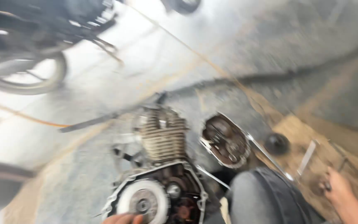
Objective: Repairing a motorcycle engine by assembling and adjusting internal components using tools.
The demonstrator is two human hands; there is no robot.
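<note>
— Where are we? The frame is badly smeared.

— I read it as the strip-down of the grey finned metal motorcycle engine [162,166] at the lower centre of the frame, its side cover off; the round pale clutch disc [142,202] lies exposed at the bottom; the detached oval engine cover [224,141] sits just right of centre, inside facing up.

— The hands?

— My left hand [123,218] shows only as fingertips at the bottom edge, touching the disc's rim; whether it grips I cannot tell. My right hand [339,190], at the lower right, is curled narrow around something small and dark on the brown wooden board [307,132]; a thin grey metal tool [306,157] lies near it.

— Next?

— My guess: the hand needs the right tool; then a steadier view before touching the disc.
</note>
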